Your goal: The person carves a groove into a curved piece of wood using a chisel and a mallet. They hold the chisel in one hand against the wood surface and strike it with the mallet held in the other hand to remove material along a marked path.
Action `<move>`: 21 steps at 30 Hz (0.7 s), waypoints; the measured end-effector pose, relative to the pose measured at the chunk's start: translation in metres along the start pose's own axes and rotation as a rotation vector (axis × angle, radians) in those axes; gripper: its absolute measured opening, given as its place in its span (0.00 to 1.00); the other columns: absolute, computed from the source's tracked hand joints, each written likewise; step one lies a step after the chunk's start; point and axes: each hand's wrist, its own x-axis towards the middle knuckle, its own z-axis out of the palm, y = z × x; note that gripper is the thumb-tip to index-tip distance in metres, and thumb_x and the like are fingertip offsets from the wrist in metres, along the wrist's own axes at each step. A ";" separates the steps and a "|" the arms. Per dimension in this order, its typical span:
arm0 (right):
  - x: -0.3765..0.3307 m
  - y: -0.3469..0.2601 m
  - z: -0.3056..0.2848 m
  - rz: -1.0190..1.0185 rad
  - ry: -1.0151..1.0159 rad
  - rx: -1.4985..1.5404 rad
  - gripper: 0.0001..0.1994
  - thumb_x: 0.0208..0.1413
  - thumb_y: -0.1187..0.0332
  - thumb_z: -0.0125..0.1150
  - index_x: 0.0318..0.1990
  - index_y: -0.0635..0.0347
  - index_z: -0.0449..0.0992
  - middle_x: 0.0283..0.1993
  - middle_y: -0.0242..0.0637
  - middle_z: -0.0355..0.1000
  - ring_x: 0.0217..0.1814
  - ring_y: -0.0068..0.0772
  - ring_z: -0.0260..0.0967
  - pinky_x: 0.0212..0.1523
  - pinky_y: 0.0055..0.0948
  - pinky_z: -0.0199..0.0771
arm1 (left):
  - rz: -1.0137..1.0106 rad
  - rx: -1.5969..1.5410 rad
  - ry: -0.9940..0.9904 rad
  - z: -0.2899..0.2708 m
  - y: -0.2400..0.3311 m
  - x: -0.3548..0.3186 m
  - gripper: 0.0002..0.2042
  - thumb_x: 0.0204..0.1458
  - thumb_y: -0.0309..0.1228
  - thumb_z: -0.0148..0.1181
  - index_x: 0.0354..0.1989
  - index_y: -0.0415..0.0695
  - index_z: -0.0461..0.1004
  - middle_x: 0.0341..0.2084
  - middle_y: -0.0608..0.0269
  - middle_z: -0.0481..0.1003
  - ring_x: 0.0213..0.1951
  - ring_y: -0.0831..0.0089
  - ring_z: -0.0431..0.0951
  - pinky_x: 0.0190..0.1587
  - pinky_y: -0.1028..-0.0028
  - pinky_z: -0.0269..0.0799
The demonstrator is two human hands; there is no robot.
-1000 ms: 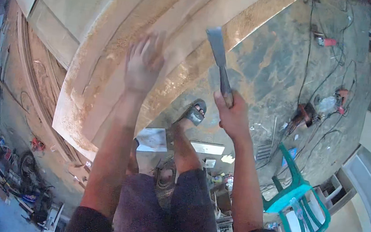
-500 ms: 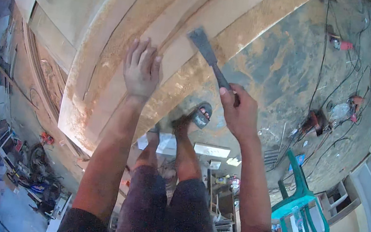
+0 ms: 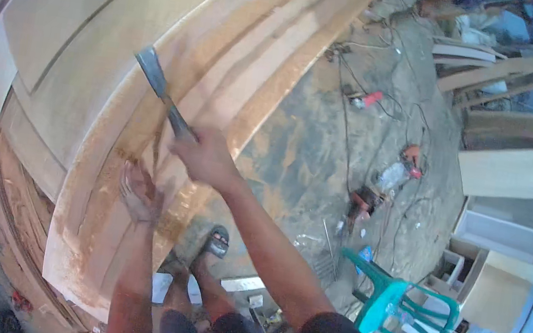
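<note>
My right hand (image 3: pixel 202 155) grips the narrow handle of a dark grey, flat-bladed hand tool (image 3: pixel 153 74) that flares toward its far end. The tool hangs over a large curved wooden panel (image 3: pixel 222 94), its blade pointing up and left; whether it touches the wood I cannot tell. On the near end of the panel, my left hand (image 3: pixel 140 194) is slightly blurred, with fingers loosely extended and nothing seen in them. Brown, dust-like patches and long light strips cover the panel's surface.
A green plastic chair (image 3: pixel 390 309) stands at lower right. Red power tools (image 3: pixel 371 99) and dark cables lie on the dusty floor. Curved boards (image 3: pixel 501 74) and a white cabinet (image 3: pixel 513 224) are at the right. My sandalled foot (image 3: pixel 217 242) is beside the panel.
My right hand has swung left with the tool, from over the panel's right edge to above its middle. The view has turned right, bringing in more of the cabinets.
</note>
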 end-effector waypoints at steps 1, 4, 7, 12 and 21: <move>0.007 -0.042 0.009 0.114 -0.077 0.092 0.13 0.54 0.62 0.67 0.31 0.64 0.74 0.19 0.30 0.65 0.16 0.24 0.65 0.17 0.30 0.66 | 0.011 0.026 -0.003 -0.002 -0.020 -0.004 0.30 0.50 0.45 0.65 0.59 0.41 0.67 0.56 0.46 0.68 0.60 0.53 0.67 0.65 0.56 0.59; -0.008 -0.049 0.012 0.131 -0.068 0.046 0.12 0.54 0.63 0.67 0.30 0.63 0.74 0.18 0.30 0.65 0.15 0.23 0.65 0.17 0.29 0.65 | 0.110 -0.122 -0.038 0.027 -0.040 -0.008 0.17 0.57 0.43 0.60 0.45 0.42 0.73 0.38 0.50 0.78 0.46 0.54 0.78 0.53 0.54 0.68; -0.052 -0.017 0.044 0.076 -0.007 0.057 0.13 0.53 0.63 0.68 0.33 0.65 0.76 0.21 0.35 0.69 0.20 0.28 0.69 0.24 0.33 0.70 | -0.399 -1.088 0.030 0.017 -0.095 -0.021 0.07 0.60 0.32 0.57 0.42 0.43 0.72 0.43 0.64 0.70 0.42 0.66 0.73 0.54 0.62 0.69; -0.139 0.089 0.028 0.284 0.159 0.107 0.14 0.52 0.64 0.70 0.38 0.65 0.78 0.26 0.39 0.72 0.28 0.30 0.71 0.34 0.34 0.73 | -0.281 -0.532 -0.311 -0.006 0.004 0.015 0.09 0.57 0.31 0.58 0.43 0.42 0.72 0.38 0.59 0.73 0.43 0.64 0.75 0.48 0.65 0.72; -0.177 0.119 0.013 0.246 0.273 0.092 0.11 0.58 0.63 0.68 0.38 0.60 0.75 0.22 0.25 0.66 0.19 0.17 0.64 0.17 0.23 0.62 | -1.523 -1.896 0.078 -0.035 -0.033 -0.001 0.09 0.62 0.30 0.52 0.43 0.39 0.74 0.32 0.63 0.74 0.37 0.64 0.75 0.46 0.60 0.76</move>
